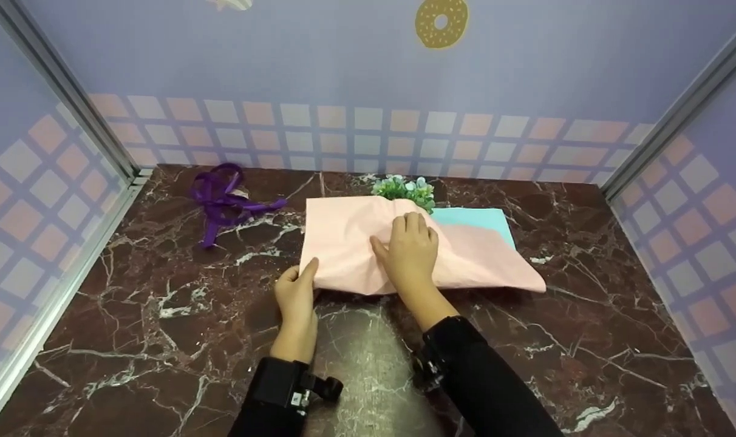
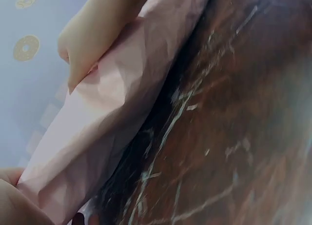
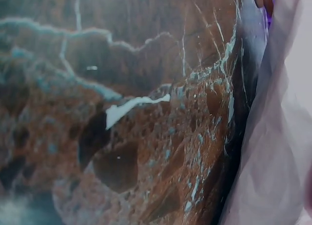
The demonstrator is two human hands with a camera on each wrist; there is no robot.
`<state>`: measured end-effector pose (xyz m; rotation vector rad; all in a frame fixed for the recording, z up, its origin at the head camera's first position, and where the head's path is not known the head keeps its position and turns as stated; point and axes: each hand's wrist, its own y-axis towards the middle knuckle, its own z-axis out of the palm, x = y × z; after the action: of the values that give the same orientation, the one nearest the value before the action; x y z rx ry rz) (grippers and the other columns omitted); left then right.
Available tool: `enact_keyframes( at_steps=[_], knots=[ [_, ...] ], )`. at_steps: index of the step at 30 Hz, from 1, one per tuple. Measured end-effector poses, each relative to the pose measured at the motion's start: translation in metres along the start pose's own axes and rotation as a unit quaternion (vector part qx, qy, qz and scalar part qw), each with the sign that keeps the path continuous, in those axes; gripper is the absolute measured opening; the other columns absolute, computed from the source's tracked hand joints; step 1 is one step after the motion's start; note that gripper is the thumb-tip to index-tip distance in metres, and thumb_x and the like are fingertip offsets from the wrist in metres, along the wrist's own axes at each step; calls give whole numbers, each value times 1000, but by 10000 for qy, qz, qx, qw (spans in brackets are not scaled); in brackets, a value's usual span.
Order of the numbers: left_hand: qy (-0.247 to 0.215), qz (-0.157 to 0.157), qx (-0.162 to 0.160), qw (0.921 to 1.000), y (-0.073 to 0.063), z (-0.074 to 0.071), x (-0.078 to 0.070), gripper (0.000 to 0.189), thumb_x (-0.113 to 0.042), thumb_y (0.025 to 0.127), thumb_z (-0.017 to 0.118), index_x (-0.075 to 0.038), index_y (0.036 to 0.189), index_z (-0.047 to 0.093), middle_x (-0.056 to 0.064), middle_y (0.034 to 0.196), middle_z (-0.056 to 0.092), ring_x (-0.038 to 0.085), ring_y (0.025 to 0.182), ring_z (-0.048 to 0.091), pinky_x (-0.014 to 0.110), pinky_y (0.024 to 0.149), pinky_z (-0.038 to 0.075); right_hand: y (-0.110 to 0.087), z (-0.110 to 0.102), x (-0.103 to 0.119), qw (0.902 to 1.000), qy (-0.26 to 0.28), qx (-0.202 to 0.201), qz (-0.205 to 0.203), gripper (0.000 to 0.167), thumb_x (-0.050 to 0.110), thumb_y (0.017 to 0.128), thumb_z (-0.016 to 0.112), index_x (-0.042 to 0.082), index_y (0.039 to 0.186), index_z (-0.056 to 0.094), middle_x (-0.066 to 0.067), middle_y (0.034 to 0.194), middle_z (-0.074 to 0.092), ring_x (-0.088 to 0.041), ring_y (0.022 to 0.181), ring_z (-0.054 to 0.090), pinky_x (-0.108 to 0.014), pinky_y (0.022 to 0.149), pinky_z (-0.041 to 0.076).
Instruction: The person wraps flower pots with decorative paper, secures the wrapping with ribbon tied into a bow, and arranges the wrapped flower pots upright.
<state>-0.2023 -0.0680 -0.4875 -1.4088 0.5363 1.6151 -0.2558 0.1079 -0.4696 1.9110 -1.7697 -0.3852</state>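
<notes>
A sheet of pink wrapping paper lies folded across the table, creased and raised in the middle. My left hand pinches its near left corner, thumb on top. My right hand grips the raised middle, fingers bent over it and thumb to the left. Green and pale blue flowers stick out past the paper's far edge; whatever lies beneath the paper is hidden. A light blue sheet shows from under its right side. In the left wrist view, creases run from the right hand toward the left hand.
A loosely tangled purple ribbon lies at the back left of the dark marbled table. Patterned panels wall in the back and both sides.
</notes>
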Motion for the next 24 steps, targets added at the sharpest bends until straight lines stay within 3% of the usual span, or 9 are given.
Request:
enact_keyframes(
  at_steps=[3, 8, 12, 15, 19, 24],
  knots=[
    [45, -94, -66, 9999, -1, 1, 3, 37, -15, 86, 74, -7, 58, 51, -5, 53, 40, 10, 48, 41, 25, 49, 42, 0, 0, -1, 10000, 18, 84, 6, 56, 54, 81, 70, 3, 102, 56, -12, 109, 52, -30, 98, 54, -44, 86, 45],
    [932, -7, 160, 9955, -1, -6, 2, 54, -27, 83, 78, -14, 49, 38, -8, 49, 30, 8, 46, 29, 23, 46, 31, 0, -2, -5, 9996, 50, 278, 70, 59, 55, 82, 69, 3, 104, 54, -13, 109, 51, -30, 96, 55, -44, 87, 44],
    [1291, 199, 550, 9899, 2, -14, -1, 47, -26, 84, 78, -8, 50, 51, -6, 53, 40, 12, 54, 34, 24, 52, 33, 0, 0, -7, 9996, 47, 265, 58, 58, 55, 82, 70, 3, 103, 54, -13, 109, 50, -30, 94, 55, -44, 86, 45],
    [1369, 426, 724, 9870, 7, -17, -4, 37, -20, 83, 79, -3, 55, 61, -4, 56, 49, 13, 59, 40, 24, 56, 38, -1, -1, -8, 9996, 64, 257, -12, 58, 54, 82, 70, 3, 103, 54, -13, 109, 50, -30, 96, 55, -44, 87, 45],
    [1410, 544, 806, 9852, 13, -20, -8, 38, -16, 82, 81, -4, 52, 60, -5, 52, 47, 12, 59, 39, 22, 55, 36, -1, -3, -9, 9996, 57, 265, 0, 59, 57, 82, 69, 3, 101, 54, -13, 108, 50, -30, 95, 55, -44, 87, 45],
    [1034, 436, 512, 9924, 12, -20, -9, 39, -11, 82, 80, -6, 51, 57, -6, 49, 42, 8, 50, 37, 19, 47, 34, 0, -4, -10, 9989, 78, 466, 67, 62, 61, 81, 66, 4, 103, 54, -13, 111, 49, -29, 97, 54, -43, 88, 44]
  ],
)
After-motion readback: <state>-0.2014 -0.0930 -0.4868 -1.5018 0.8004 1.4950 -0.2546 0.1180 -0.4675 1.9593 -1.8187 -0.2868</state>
